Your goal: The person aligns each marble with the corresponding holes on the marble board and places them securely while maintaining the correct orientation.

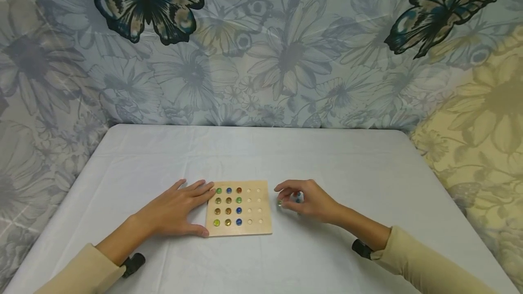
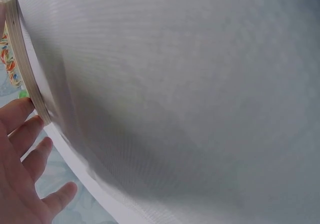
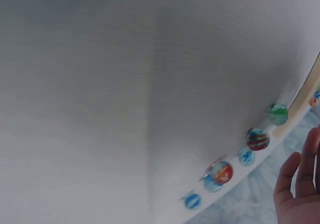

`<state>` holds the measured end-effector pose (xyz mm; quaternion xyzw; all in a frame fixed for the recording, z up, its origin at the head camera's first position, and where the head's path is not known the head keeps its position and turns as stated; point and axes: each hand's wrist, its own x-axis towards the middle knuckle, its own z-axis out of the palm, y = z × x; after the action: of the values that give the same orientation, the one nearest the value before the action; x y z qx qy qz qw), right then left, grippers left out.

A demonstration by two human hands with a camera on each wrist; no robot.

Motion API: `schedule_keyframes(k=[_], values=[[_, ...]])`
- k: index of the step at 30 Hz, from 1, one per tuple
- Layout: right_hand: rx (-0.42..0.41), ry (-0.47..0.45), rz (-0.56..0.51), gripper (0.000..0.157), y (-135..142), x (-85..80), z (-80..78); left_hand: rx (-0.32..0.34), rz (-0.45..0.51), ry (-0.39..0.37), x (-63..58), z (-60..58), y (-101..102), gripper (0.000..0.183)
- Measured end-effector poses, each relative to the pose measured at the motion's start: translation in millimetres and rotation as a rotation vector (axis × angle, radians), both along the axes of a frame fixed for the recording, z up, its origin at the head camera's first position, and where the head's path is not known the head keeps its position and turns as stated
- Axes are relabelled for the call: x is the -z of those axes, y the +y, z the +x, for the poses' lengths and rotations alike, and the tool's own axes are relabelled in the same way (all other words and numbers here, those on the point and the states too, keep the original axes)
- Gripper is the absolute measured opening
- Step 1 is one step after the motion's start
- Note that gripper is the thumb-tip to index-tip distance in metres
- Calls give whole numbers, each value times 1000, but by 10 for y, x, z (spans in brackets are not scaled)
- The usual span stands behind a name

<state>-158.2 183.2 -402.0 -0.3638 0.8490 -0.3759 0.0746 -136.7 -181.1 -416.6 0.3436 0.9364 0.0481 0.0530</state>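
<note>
A pale wooden board (image 1: 261,208) lies flat on the table, glass marbles of green, amber and blue sitting in its three left columns; bare round hollows show in the two right ones. My left hand (image 1: 173,210) rests at the board's left side, fingers spread at the upper left corner and thumb near the lower left one. Right of the board, my right hand (image 1: 312,201) hovers with bent fingers, thumb and index finger apart. Loose marbles lie beneath it; a green marble (image 3: 278,114) is closest to the board, and a red striped marble (image 3: 258,139) lies beside it.
A white cloth (image 1: 327,153) covers the table. Behind it hangs a floral curtain (image 1: 261,80) with butterflies, and a yellow floral cloth (image 1: 482,126) hangs at the right. Each wrist wears a small black camera (image 1: 134,265).
</note>
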Motion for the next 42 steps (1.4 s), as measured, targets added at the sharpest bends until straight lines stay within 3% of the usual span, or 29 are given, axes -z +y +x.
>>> schedule_keyframes(k=[13,24,42], values=[[-75,-99,36,31,-302,8,53,8,14,-5,0,-8,5,99],[-111,-183,23,30,-384,108,110,14,26,-11,-17,-12,5,98],[-101,-111,73,34,-391,75,95,27,9,18,8,-23,-4,99]])
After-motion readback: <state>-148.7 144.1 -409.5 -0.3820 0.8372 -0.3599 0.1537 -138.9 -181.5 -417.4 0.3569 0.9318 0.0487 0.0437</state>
